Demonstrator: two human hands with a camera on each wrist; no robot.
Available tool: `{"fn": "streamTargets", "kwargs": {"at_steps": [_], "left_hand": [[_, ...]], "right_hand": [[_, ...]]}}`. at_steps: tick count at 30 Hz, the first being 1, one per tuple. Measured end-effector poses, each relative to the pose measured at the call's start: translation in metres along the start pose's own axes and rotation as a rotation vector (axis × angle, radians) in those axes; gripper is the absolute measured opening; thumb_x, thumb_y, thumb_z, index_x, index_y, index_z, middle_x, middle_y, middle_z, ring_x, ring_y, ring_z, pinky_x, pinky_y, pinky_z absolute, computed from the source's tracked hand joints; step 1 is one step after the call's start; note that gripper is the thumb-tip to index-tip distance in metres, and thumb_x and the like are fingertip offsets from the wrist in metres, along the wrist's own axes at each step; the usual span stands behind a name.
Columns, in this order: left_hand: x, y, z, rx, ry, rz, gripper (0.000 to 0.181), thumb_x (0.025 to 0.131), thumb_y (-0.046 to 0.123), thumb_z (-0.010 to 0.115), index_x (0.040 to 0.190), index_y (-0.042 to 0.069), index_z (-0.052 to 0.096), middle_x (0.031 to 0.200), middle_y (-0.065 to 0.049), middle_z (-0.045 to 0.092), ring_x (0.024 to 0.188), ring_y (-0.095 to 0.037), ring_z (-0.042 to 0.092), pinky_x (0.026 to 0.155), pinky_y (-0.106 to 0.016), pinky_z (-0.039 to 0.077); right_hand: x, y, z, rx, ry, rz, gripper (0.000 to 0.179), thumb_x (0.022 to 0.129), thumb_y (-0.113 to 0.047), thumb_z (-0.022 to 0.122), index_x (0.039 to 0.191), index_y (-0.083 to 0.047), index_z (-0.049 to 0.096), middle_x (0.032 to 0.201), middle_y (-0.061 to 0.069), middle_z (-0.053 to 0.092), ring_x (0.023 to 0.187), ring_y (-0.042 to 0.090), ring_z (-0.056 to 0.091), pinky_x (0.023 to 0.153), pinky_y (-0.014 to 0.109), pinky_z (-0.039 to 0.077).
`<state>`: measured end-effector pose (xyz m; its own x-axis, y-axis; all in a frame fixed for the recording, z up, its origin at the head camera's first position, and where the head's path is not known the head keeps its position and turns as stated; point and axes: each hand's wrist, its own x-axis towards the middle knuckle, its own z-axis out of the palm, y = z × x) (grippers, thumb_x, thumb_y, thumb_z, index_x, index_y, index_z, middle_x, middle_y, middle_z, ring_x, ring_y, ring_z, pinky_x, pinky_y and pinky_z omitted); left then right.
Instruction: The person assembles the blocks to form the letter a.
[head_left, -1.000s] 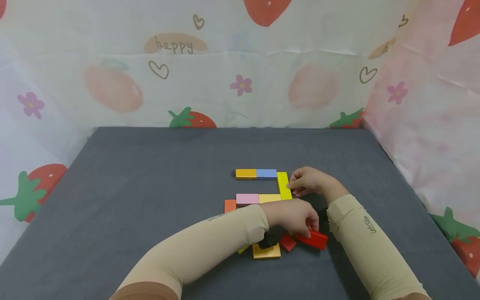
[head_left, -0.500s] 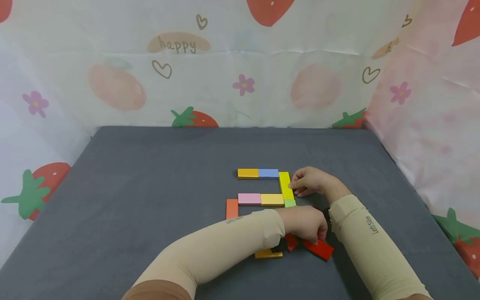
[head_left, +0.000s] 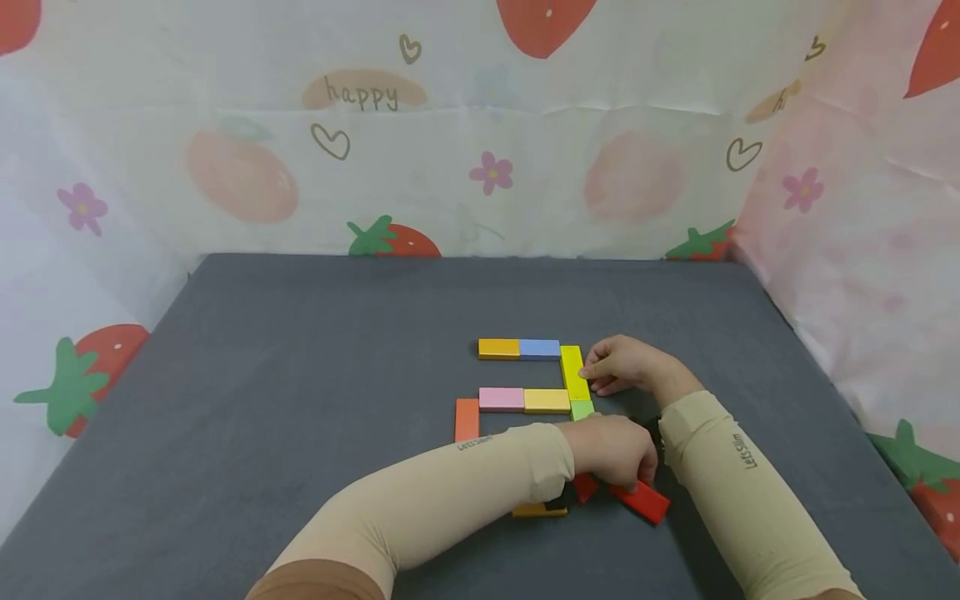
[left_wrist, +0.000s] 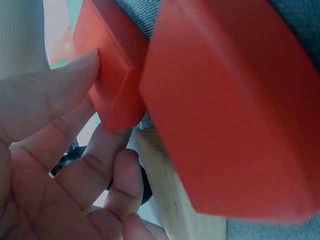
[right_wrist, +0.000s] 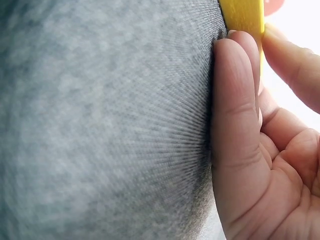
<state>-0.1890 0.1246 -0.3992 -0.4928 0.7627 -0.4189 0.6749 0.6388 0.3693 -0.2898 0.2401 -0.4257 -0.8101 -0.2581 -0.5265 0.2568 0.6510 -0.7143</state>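
My left hand (head_left: 613, 448) pinches a red block (head_left: 643, 502) between thumb and fingers, low over the grey cloth. In the left wrist view the thumb lies against one face of that red block (left_wrist: 112, 70), and a second red block (left_wrist: 230, 115) stands large beside it. My right hand (head_left: 624, 367) touches the right side of a yellow block (head_left: 574, 372); in the right wrist view its fingers lie along the cloth and the thumb meets the yellow block (right_wrist: 245, 15). A light green block (head_left: 581, 409) adjoins the yellow block's near end, partly hidden by the left hand.
An orange-yellow block (head_left: 498, 349) and a blue block (head_left: 539, 350) form the far row. Nearer lie a pink block (head_left: 501, 400), a pale yellow block (head_left: 547, 402) and an orange block (head_left: 467, 419). Under the left forearm a gold block (head_left: 536, 510) is partly covered.
My left hand has shifted slightly right and nearer with its red block, uncovering the light green block. The right hand stays at the yellow block. The whole head view has drifted slightly.
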Motion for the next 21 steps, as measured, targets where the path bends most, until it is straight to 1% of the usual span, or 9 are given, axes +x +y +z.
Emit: {"fn": "streamTargets", "kwargs": {"at_steps": [5,7,11,14,18,21], "left_hand": [[-0.0012,-0.0032,0.0003,0.016,0.001,-0.004,0.014,0.086,0.024,0.074,0.099,0.031,0.075,0.085,0.018,0.065,0.086,-0.004,0.053,0.079,-0.024,0.04],[-0.0015,-0.0043,0.0002,0.016,0.004,-0.005,0.014,0.086,0.024,0.074,0.098,0.031,0.074,0.084,0.018,0.064,0.085,-0.005,0.053,0.078,-0.024,0.04],[-0.0016,-0.0068,-0.0003,0.004,-0.005,0.008,0.015,0.083,0.029,0.077,0.097,0.03,0.073,0.085,0.017,0.063,0.085,-0.005,0.053,0.08,-0.025,0.039],[-0.0023,-0.0078,-0.0006,0.01,-0.011,0.015,0.017,0.08,0.033,0.08,0.094,0.03,0.07,0.085,0.017,0.062,0.086,-0.005,0.053,0.084,-0.027,0.038],[-0.0037,-0.0073,-0.0005,0.031,-0.002,0.007,0.017,0.079,0.035,0.081,0.09,0.031,0.068,0.083,0.016,0.061,0.084,-0.005,0.053,0.086,-0.03,0.037],[-0.0043,-0.007,0.0,0.038,0.01,-0.006,0.018,0.078,0.036,0.082,0.088,0.031,0.068,0.082,0.016,0.061,0.083,-0.005,0.053,0.084,-0.03,0.036]], "right_hand": [[0.0002,0.0005,-0.0005,0.008,-0.006,-0.002,0.012,0.095,-0.013,0.063,0.085,-0.006,0.059,0.077,0.003,0.057,0.068,0.014,0.058,0.07,0.028,0.057],[0.0001,0.0009,-0.0009,0.011,-0.008,-0.005,0.012,0.095,-0.013,0.063,0.085,-0.005,0.059,0.077,0.002,0.057,0.068,0.014,0.058,0.07,0.028,0.057],[0.0004,0.0023,-0.0012,0.014,-0.01,-0.012,0.013,0.095,-0.013,0.062,0.086,-0.005,0.059,0.077,0.002,0.057,0.068,0.014,0.058,0.071,0.028,0.057],[0.0008,0.0025,-0.0011,0.015,-0.009,-0.014,0.013,0.095,-0.013,0.062,0.086,-0.005,0.059,0.077,0.002,0.058,0.068,0.014,0.058,0.071,0.028,0.057],[0.0004,0.0014,-0.0007,0.013,-0.007,-0.009,0.013,0.095,-0.013,0.062,0.086,-0.005,0.059,0.077,0.002,0.057,0.068,0.014,0.058,0.071,0.028,0.056],[-0.0001,0.0006,-0.0004,0.01,-0.008,-0.006,0.012,0.095,-0.013,0.062,0.087,-0.005,0.059,0.077,0.002,0.057,0.069,0.015,0.058,0.071,0.028,0.056]]}}
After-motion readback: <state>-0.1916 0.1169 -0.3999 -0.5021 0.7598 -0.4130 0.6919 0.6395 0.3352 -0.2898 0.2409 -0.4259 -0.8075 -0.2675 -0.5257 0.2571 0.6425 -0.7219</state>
